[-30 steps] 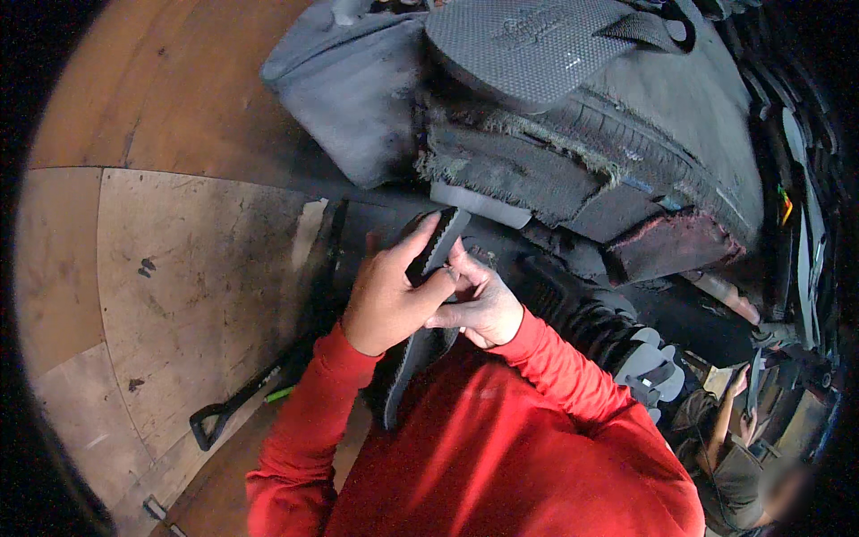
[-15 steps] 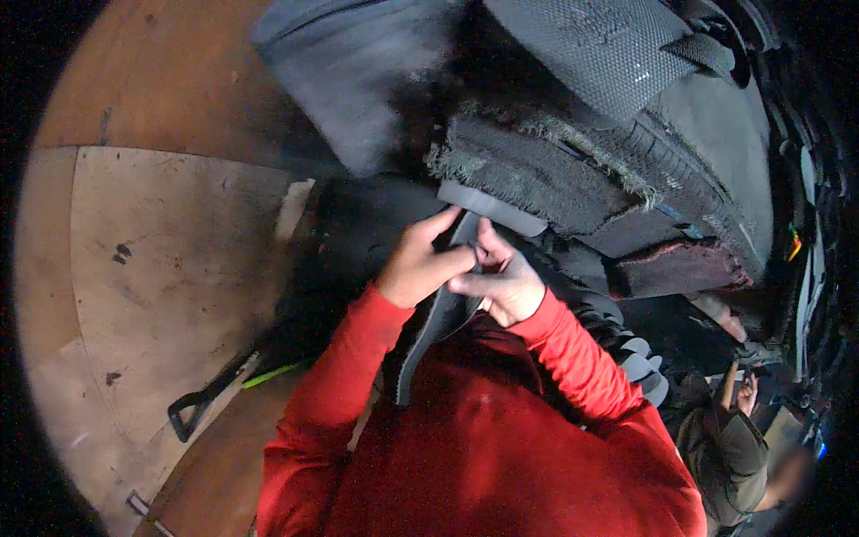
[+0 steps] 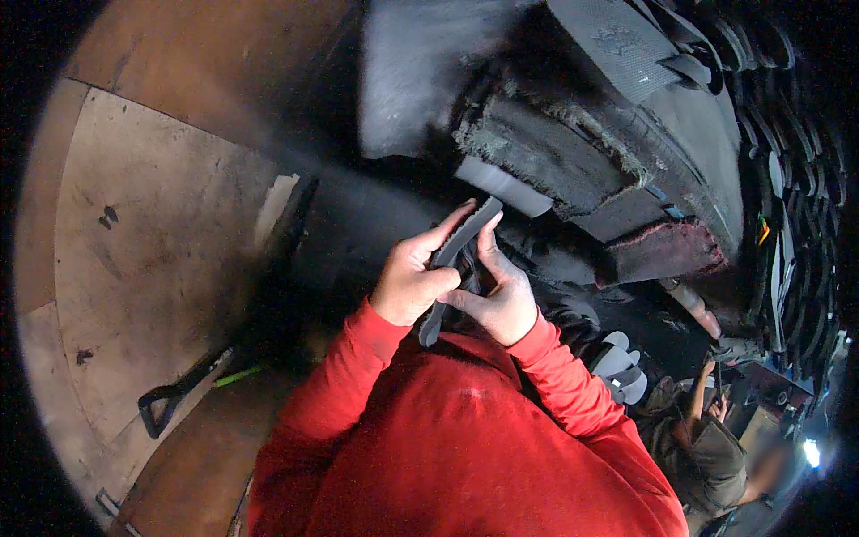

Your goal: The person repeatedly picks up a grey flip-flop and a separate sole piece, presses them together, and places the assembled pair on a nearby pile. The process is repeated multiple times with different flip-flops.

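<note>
A dark grey sandal sole (image 3: 460,240) is held on edge between my two hands, its ridged side edge turned upward. My left hand (image 3: 413,279) grips it from the left, thumb pressed on its face. From the right, my right hand (image 3: 503,297) holds it too, fingers along the far part and thumb reaching toward the left thumb. Just beyond the far tip of the sole is a smooth light grey band (image 3: 506,186) under frayed dark cloth (image 3: 555,148); whether they touch I cannot tell.
A wooden panel (image 3: 161,259) fills the left, with a black handle (image 3: 161,407) near it. Grey sandals (image 3: 619,369) are piled at my right. Many dark soles (image 3: 787,224) are stacked far right. Another person (image 3: 698,447) works at lower right.
The sole has been turned in my hands, so its ridged edge now shows and its far end sticks up between my fingers. The view has shifted slightly.
</note>
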Motion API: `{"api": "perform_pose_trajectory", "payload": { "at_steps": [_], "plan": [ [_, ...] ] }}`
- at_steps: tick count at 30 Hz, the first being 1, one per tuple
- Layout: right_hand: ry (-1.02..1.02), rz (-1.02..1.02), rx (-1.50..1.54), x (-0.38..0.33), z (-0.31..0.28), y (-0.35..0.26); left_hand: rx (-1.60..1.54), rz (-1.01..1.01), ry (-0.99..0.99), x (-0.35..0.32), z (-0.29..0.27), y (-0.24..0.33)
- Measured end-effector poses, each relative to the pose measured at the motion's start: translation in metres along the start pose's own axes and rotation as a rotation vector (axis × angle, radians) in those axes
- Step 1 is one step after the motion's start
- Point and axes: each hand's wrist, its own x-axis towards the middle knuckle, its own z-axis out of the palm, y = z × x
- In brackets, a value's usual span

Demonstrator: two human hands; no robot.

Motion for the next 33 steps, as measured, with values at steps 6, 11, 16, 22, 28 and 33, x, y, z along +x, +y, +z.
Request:
{"api": "perform_pose_trajectory", "payload": {
  "at_steps": [6, 11, 16, 22, 28, 33],
  "plan": [
    [-0.072, 0.073, 1.033, 0.01, 0.015, -0.007, 0.532, 0.144, 0.03, 0.003, -0.002, 0.035],
    [-0.233, 0.302, 1.593, 0.02, 0.015, 0.009, 0.686, -0.053, 0.012, 0.021, -0.003, 0.042],
    [-0.174, 0.328, 1.498, 0.042, -0.009, 0.039, 0.585, -0.142, -0.046, 0.067, -0.009, 0.003],
    [-0.057, 0.173, 0.472, 0.014, -0.007, 0.024, -0.059, -0.037, 0.03, 0.029, -0.009, -0.041],
    [0.219, -0.011, -0.435, -0.019, 0.011, -0.008, -0.366, 0.081, -0.071, 0.005, 0.002, -0.037],
    [0.256, -0.191, -0.351, -0.015, 0.022, 0.007, 0.317, 0.109, 0.178, 0.004, 0.011, -0.01]
  ]
}}
